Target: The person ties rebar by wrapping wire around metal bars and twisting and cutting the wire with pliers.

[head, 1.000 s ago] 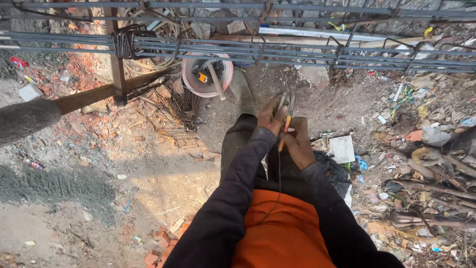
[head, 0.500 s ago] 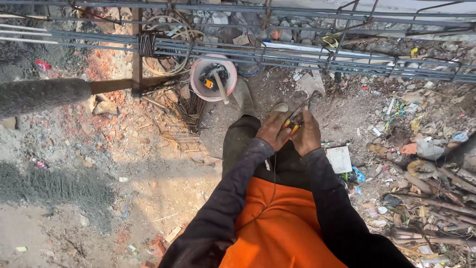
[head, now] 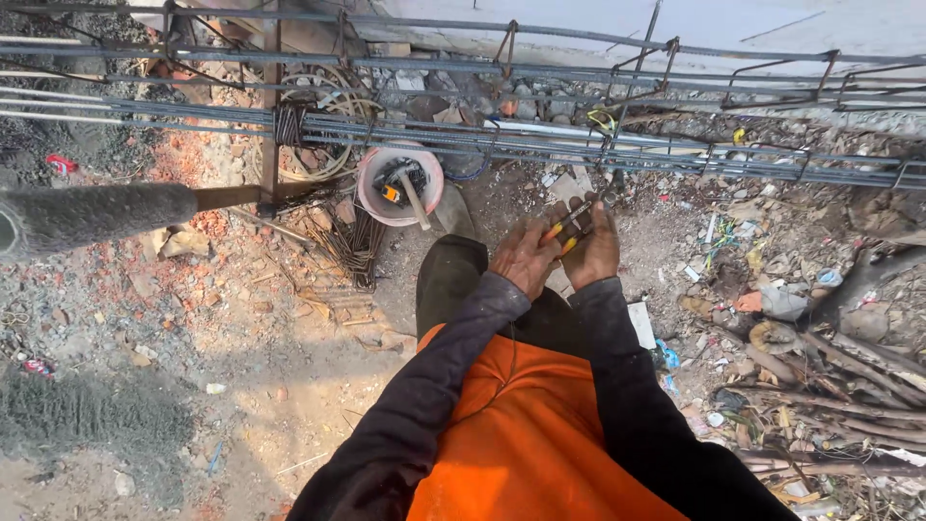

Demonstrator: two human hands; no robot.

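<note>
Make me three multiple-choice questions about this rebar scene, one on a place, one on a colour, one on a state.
1. Where is the bucket?
A. Under the rebar
B. Behind the person
C. On the pipe

2. What colour are the pliers' handles?
A. Blue
B. Yellow-orange
C. Green

3. How are the hands placed?
A. Hanging apart
B. One in the bucket
C. Together on the pliers

Answers: 1 A, the bucket sits on the ground below the bars. 2 B, yellow-orange shows between the fingers. 3 C, left hand and right hand meet around the tool.
</note>
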